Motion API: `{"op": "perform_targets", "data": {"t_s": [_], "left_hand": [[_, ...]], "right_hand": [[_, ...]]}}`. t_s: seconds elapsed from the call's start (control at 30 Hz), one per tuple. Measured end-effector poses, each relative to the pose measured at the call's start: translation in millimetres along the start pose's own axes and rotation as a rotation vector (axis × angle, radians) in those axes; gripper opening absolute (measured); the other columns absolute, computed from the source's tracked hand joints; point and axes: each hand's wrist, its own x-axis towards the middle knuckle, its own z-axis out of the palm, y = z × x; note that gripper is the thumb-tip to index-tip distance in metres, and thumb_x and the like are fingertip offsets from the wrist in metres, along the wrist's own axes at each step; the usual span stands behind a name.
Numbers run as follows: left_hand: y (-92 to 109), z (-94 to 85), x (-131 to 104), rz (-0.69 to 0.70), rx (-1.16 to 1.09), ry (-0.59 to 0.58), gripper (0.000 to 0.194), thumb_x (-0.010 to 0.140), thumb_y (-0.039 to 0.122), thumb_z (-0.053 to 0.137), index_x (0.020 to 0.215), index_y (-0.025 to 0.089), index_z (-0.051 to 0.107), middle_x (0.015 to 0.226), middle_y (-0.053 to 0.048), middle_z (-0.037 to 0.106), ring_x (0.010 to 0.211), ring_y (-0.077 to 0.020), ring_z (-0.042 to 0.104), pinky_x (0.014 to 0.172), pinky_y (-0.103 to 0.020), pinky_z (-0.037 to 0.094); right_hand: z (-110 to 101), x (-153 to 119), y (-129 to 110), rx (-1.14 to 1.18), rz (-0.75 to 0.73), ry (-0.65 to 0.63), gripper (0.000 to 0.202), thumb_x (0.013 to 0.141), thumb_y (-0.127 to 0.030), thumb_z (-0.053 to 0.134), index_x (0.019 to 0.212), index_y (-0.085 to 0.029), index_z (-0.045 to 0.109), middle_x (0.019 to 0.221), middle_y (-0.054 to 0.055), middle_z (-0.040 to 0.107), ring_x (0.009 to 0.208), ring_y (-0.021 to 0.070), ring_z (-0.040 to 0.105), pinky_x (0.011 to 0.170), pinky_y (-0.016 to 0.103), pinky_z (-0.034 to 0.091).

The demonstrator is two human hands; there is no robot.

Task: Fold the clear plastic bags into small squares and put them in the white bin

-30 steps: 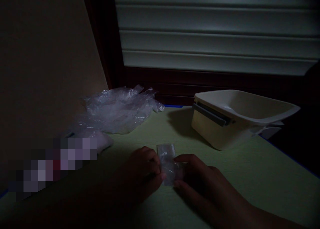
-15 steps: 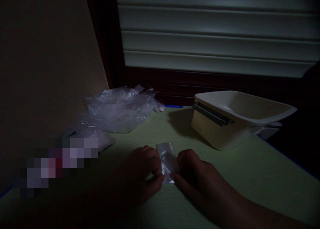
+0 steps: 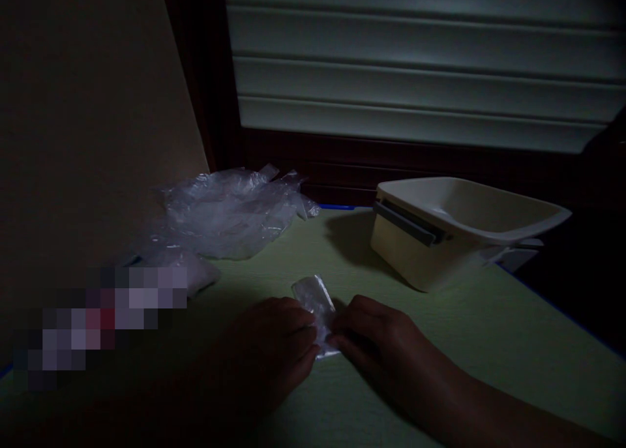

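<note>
A small clear plastic bag (image 3: 314, 296) is held between my two hands, just above or on the pale green table (image 3: 372, 396). My left hand (image 3: 278, 337) pinches its left edge, fingers curled and thumb pressed in. On the other side, my right hand (image 3: 374, 330) grips the right edge between thumb and fingers. The bag's upper end tilts leftward and shows shiny creases. Fingers cover its middle, and the dim light hides any contents.
A heap of clear plastic bags (image 3: 229, 216) lies at the back left. Nearer on the left is a pixelated package (image 3: 117, 311). A cream plastic bin (image 3: 411, 259) with a grey handle stands at the back right. Behind the table rises a slatted white panel (image 3: 415, 63).
The bag's upper end has swung to the left. My fingers have closed in nearer each other, and the left hand's thumb gap has shut. The whole view has shifted slightly.
</note>
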Motion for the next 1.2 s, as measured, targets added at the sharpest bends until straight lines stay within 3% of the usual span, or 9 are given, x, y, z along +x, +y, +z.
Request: {"op": "perform_targets", "data": {"t_s": [0.13,0.27,0.47,0.63,0.73,0.83,1.03,1.2], "left_hand": [[-2,4.0,-3,0.026,0.004,0.127,0.021,0.094,0.012,0.039,0.089,0.014,0.059,0.088,-0.005,0.068,0.084,-0.0178,0.063,0.076,-0.029,0.053],[-1,1.5,-3,0.014,-0.037,0.126,0.022,0.094,0.012,0.041,0.084,0.015,0.06,0.088,-0.004,0.069,0.084,-0.0153,0.063,0.079,-0.025,0.052],[-1,-1.6,-2,0.006,-0.044,0.111,0.022,0.094,0.013,0.04,0.085,0.016,0.06,0.087,-0.003,0.068,0.082,-0.0155,0.062,0.079,-0.027,0.051],[-2,0.5,-4,0.0,-0.079,0.095,0.016,0.091,0.01,0.043,0.089,0.016,0.058,0.091,-0.004,0.067,0.086,-0.0164,0.061,0.081,-0.028,0.05],[-1,-1.0,-5,-0.022,-0.092,0.06,0.016,0.089,0.006,0.045,0.092,0.015,0.058,0.096,-0.005,0.067,0.092,-0.016,0.06,0.086,-0.028,0.048],[-2,-1.1,-4,-0.046,-0.131,0.053,0.018,0.089,0.009,0.043,0.088,0.016,0.06,0.092,-0.005,0.067,0.087,-0.0165,0.061,0.082,-0.029,0.049],[-4,3.5,-7,-0.054,-0.191,0.107,0.017,0.086,0.01,0.043,0.09,0.018,0.058,0.094,-0.004,0.066,0.087,-0.0163,0.061,0.08,-0.029,0.05],[0,2.9,-15,-0.132,-0.12,0.122,0.03,0.082,0.005,0.042,0.105,0.02,0.054,0.108,-0.005,0.062,0.101,-0.0158,0.058,0.09,-0.028,0.047]], "right_hand": [[-4,-2,5,-0.103,-0.031,-0.021,0.023,0.084,0.0,0.048,0.085,-0.013,0.067,0.079,0.006,0.059,0.067,0.0146,0.058,0.06,0.025,0.049],[-11,-6,13,-0.22,-0.109,-0.006,0.024,0.086,-0.003,0.047,0.093,-0.014,0.067,0.087,0.009,0.064,0.074,0.0178,0.062,0.066,0.029,0.053],[-15,-7,11,-0.287,-0.373,-0.01,0.037,0.09,-0.006,0.047,0.124,-0.017,0.055,0.117,0.011,0.065,0.103,0.0201,0.061,0.087,0.034,0.051],[-13,-4,14,-0.301,-0.297,-0.121,0.039,0.086,-0.004,0.054,0.123,-0.017,0.056,0.118,0.011,0.065,0.106,0.0198,0.061,0.092,0.035,0.048],[-15,-4,15,-0.301,-0.317,-0.129,0.041,0.086,-0.004,0.055,0.125,-0.017,0.054,0.121,0.011,0.064,0.108,0.0195,0.06,0.094,0.034,0.047],[-18,-5,13,-0.308,-0.344,-0.114,0.042,0.087,-0.005,0.053,0.128,-0.016,0.051,0.12,0.012,0.064,0.105,0.0188,0.062,0.091,0.032,0.05],[-17,-4,12,-0.374,-0.422,-0.047,0.023,0.089,-0.008,0.048,0.105,-0.013,0.065,0.105,0.013,0.07,0.092,0.0239,0.067,0.077,0.038,0.054],[-17,-2,10,-0.115,-0.245,-0.056,0.022,0.088,-0.007,0.044,0.095,-0.014,0.064,0.089,0.009,0.069,0.082,0.0197,0.062,0.074,0.034,0.05]]}}
